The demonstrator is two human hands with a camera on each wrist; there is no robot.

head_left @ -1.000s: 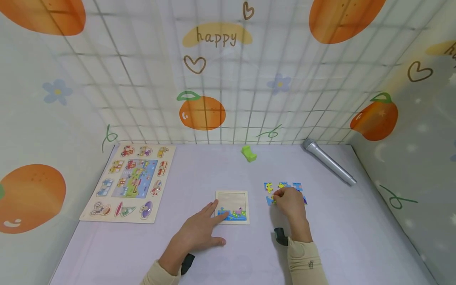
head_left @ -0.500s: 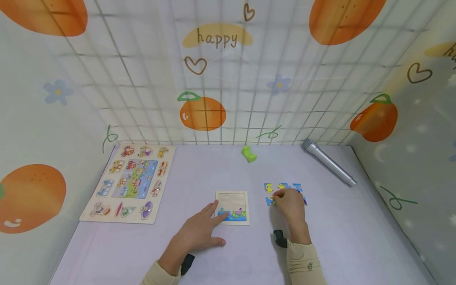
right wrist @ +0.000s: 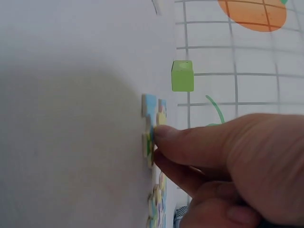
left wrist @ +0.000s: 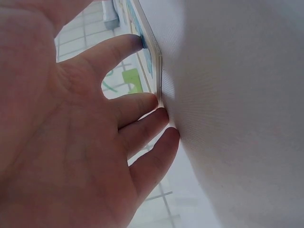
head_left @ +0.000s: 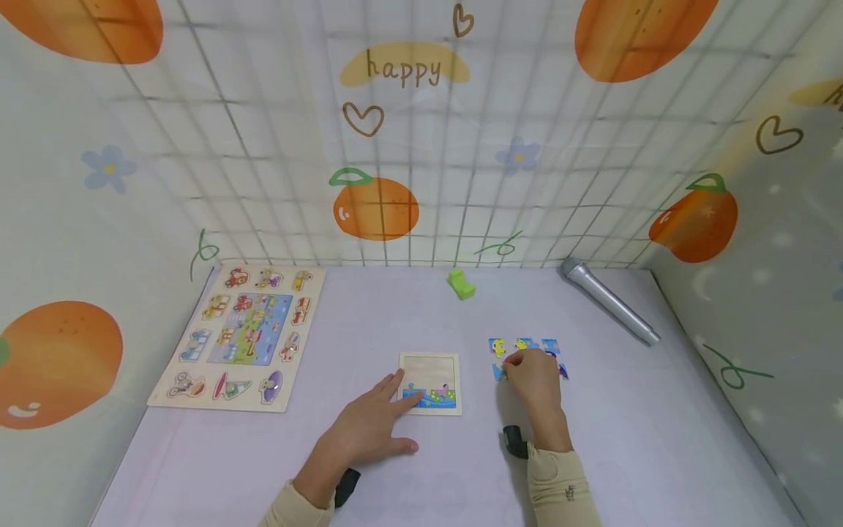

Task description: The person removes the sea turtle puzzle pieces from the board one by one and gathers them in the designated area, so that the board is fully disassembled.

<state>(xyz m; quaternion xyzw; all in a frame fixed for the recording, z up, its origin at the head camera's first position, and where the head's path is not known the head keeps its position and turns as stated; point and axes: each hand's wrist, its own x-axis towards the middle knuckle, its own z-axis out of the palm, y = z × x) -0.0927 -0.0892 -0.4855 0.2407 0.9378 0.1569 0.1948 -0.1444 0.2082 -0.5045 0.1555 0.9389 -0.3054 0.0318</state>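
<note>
My left hand [head_left: 369, 424] lies spread, with its index fingertip on the blue pieces in a small square wooden puzzle frame [head_left: 428, 357]. In the left wrist view, its other fingertips touch the table beside the frame's edge [left wrist: 159, 71]. Several joined pieces [head_left: 441, 399] fill the near part of the frame; its far part is bare wood. To the right, my right hand [head_left: 536, 384] pinches a small puzzle piece [right wrist: 148, 145] between thumb and forefinger, low at the table. Loose blue and yellow pieces [head_left: 497, 348] lie around that hand, some hidden beneath it.
A large wooden picture board [head_left: 303, 373] with vehicle shapes lies at the left. A green block [head_left: 461, 285] stands toward the back, and a silver microphone [head_left: 609, 300] lies at the back right. A printed curtain over a wire grid [head_left: 428, 146] rises behind the table.
My right hand has shifted very slightly left among the loose pieces, covering more of the near-left one. My left hand and the frame have stayed put.
</note>
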